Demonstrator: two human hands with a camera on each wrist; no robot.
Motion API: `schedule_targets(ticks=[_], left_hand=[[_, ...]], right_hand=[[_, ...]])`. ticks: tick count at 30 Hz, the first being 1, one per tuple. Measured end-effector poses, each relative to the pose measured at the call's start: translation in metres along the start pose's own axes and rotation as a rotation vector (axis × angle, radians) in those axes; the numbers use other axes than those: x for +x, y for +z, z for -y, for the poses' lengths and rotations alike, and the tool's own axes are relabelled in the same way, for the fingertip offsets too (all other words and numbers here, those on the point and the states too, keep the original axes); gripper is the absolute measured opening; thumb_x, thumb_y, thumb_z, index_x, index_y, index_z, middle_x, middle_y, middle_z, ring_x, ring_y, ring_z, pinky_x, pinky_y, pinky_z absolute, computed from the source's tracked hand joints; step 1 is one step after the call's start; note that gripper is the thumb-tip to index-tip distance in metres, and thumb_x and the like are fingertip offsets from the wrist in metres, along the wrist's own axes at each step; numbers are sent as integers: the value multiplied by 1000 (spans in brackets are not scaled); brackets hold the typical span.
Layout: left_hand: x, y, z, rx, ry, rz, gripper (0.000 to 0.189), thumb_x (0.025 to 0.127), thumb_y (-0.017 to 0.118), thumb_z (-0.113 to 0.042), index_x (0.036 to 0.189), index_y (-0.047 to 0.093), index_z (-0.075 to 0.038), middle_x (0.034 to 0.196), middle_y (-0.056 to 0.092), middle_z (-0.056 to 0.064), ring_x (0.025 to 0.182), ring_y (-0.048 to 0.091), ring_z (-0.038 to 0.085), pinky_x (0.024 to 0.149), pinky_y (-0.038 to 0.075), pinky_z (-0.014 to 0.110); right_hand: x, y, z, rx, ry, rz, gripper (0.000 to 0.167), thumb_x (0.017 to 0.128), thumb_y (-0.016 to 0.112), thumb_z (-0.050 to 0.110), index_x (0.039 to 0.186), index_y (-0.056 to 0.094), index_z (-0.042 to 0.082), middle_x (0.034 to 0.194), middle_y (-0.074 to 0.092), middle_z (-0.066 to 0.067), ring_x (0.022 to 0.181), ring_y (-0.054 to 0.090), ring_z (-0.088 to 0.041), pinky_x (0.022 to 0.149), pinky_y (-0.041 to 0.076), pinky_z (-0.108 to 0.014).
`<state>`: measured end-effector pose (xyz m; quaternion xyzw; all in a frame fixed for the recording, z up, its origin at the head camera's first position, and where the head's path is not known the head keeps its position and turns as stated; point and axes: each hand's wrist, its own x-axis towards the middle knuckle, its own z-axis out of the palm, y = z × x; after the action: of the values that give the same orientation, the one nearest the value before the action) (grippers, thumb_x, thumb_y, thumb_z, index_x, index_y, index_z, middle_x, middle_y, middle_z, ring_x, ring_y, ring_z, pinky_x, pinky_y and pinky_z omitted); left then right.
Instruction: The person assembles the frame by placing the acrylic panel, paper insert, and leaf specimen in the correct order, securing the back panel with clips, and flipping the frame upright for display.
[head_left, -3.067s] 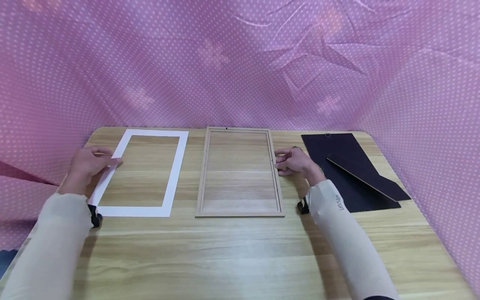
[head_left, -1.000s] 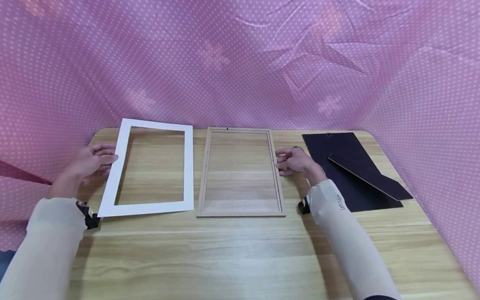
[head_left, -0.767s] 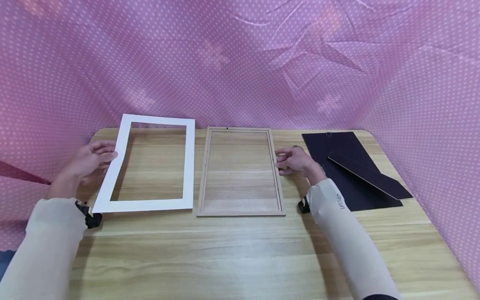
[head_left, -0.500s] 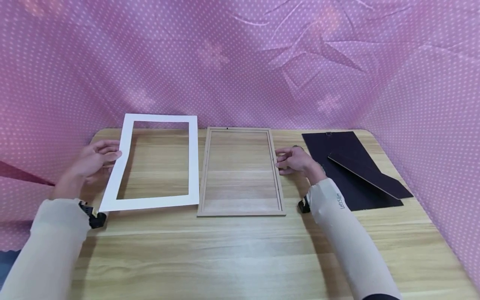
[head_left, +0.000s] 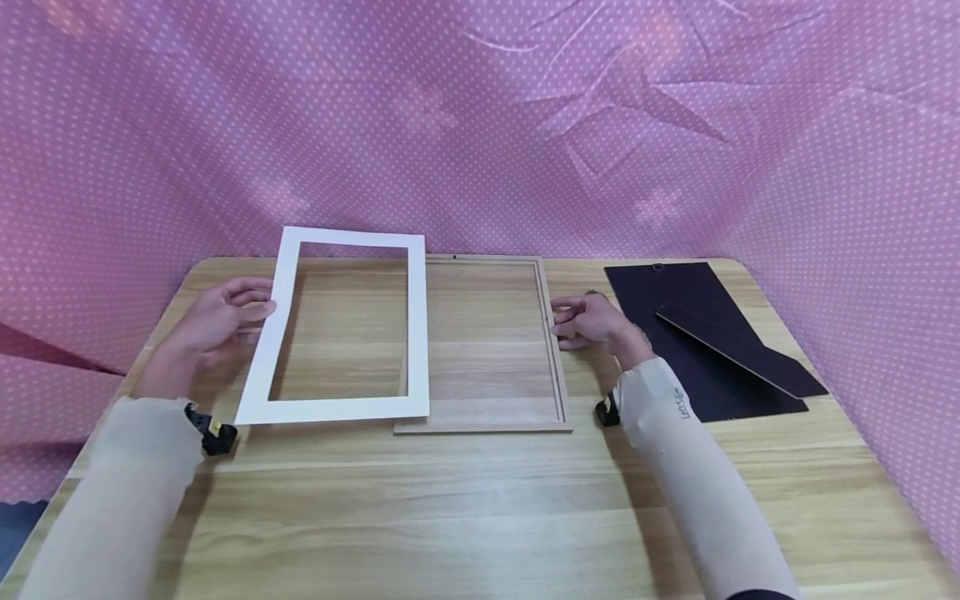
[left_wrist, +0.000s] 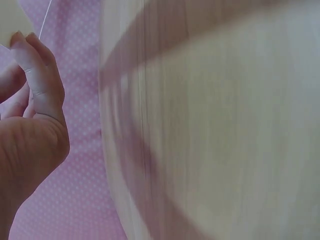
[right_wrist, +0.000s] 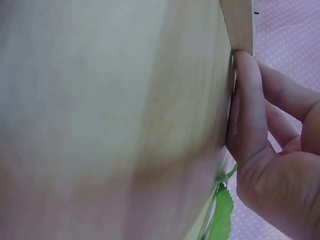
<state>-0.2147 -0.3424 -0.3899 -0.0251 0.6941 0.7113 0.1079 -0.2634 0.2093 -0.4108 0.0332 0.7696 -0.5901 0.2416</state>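
At the left, my left hand (head_left: 213, 321) pinches the left edge of a white picture mat (head_left: 337, 409), thumb on top. Raised off the table and slightly tilted, the mat overlaps the left side of a light wooden picture frame (head_left: 487, 428). Only a corner of the mat (left_wrist: 12, 22) shows in the left wrist view, at the fingertips. The frame lies flat in the middle. Against its right edge rest the bent fingers of my right hand (head_left: 596, 321); in the right wrist view a fingertip touches the frame's side (right_wrist: 239, 25).
A black backing board (head_left: 637, 287) with its stand leg (head_left: 742, 354) lifted lies at the right of the wooden table (head_left: 450, 517). Pink dotted cloth (head_left: 480, 125) hangs behind and at both sides. A green leaf shape (right_wrist: 222, 212) shows below the right hand.
My left hand has lifted the mat off the table and carried it right, over the frame's left side. My right hand has stayed at the frame's edge.
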Motion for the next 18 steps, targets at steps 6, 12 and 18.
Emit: schedule_targets(ticks=[6, 12, 18], left_hand=[[7, 13, -1, 9, -6, 19, 32, 97, 69, -6, 125, 54, -11, 103, 67, -6, 78, 65, 10, 58, 60, 22], [15, 27, 0, 9, 0, 52, 32, 97, 67, -4, 125, 53, -8, 103, 66, -4, 75, 64, 10, 55, 57, 20], [20, 40, -1, 9, -9, 35, 31, 98, 66, -3, 126, 52, -7, 103, 66, -5, 77, 65, 11, 61, 62, 23]], right_hand=[[-1, -2, 1, -2, 15, 1, 61, 94, 61, -12, 151, 43, -1, 113, 54, -14, 86, 67, -12, 82, 65, -31], [-1, -2, 2, 2, 20, 1, 61, 94, 62, -13, 151, 43, -1, 113, 54, -14, 86, 67, -13, 83, 64, -32], [-1, -1, 1, 17, 12, 0, 61, 93, 62, -14, 150, 45, -2, 111, 55, -14, 84, 68, -13, 81, 65, -31]])
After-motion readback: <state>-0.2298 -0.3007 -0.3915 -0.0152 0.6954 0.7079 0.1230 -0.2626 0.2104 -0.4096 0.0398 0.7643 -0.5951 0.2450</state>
